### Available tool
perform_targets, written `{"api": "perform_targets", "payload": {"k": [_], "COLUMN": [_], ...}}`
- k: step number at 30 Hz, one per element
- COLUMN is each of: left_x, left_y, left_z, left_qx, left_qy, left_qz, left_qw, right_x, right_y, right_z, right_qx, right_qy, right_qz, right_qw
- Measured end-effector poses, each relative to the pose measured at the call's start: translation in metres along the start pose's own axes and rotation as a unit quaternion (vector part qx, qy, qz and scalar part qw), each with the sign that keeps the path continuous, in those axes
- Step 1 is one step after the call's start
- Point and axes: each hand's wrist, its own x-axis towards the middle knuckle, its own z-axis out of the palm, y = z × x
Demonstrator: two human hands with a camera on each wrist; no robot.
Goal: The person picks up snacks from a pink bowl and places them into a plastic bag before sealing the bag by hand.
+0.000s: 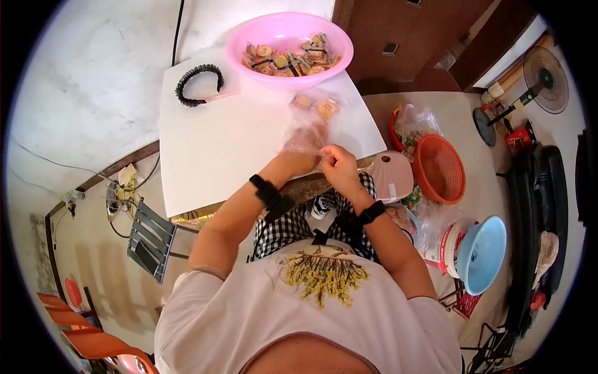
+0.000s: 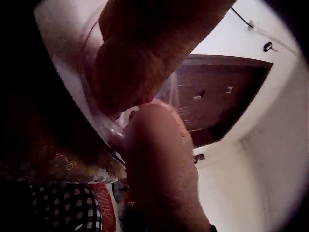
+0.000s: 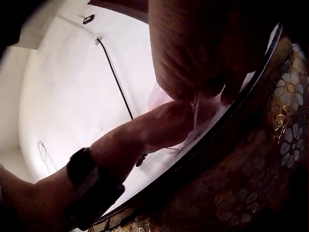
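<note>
Clear plastic film from a plastic bag [image 1: 291, 138] lies over my left hand [image 1: 305, 144], which is at the near edge of the white table. My right hand [image 1: 339, 167] is close beside it, thumb and fingertips pinching the bag's edge. The left fingers are hidden by the film and the hand itself, so I cannot tell how they lie. Just beyond the left hand are a round wrapped biscuit [image 1: 327, 108] and a smaller one [image 1: 303, 101] in clear plastic. In the right wrist view, the left hand [image 3: 166, 123] meets the film beneath the right hand [image 3: 193, 53].
A pink basin [image 1: 235, 47] of wrapped biscuits stands at the table's far edge. A black headband [image 1: 180, 87] lies on the white tabletop [image 1: 205, 149]. To the right are a pink stool [image 1: 391, 177], an orange basket [image 1: 440, 168] and a blue basin [image 1: 481, 255].
</note>
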Motion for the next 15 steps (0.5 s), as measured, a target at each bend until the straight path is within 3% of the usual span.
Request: {"api": "perform_targets", "payload": {"k": [2, 5, 8, 10, 15], "left_x": [-0.019, -0.046, -0.025, 0.003, 0.078], "left_y": [-0.010, 0.003, -0.010, -0.037, -0.062], "left_z": [-0.007, -0.063, -0.127, -0.140, -0.176], "left_qx": [0.035, -0.058, -0.044, -0.004, 0.065], "left_qy": [-0.048, -0.163, -0.137, 0.038, 0.127], "left_qz": [0.141, 0.076, 0.090, 0.141, 0.113], "left_qw": [0.988, 0.982, 0.985, 0.989, 0.983], "right_x": [0.003, 0.008, 0.013, 0.016, 0.018], "right_y": [0.003, 0.003, 0.012, 0.016, 0.019], "right_z": [0.000, -0.002, 0.000, 0.004, 0.003], "right_qx": [-0.005, 0.000, 0.007, -0.007, -0.003], "right_qy": [0.009, 0.005, -0.019, -0.008, -0.004], "right_qz": [-0.006, -0.022, -0.047, -0.066, -0.049], "right_qw": [1.000, 1.000, 0.999, 0.998, 0.999]}}
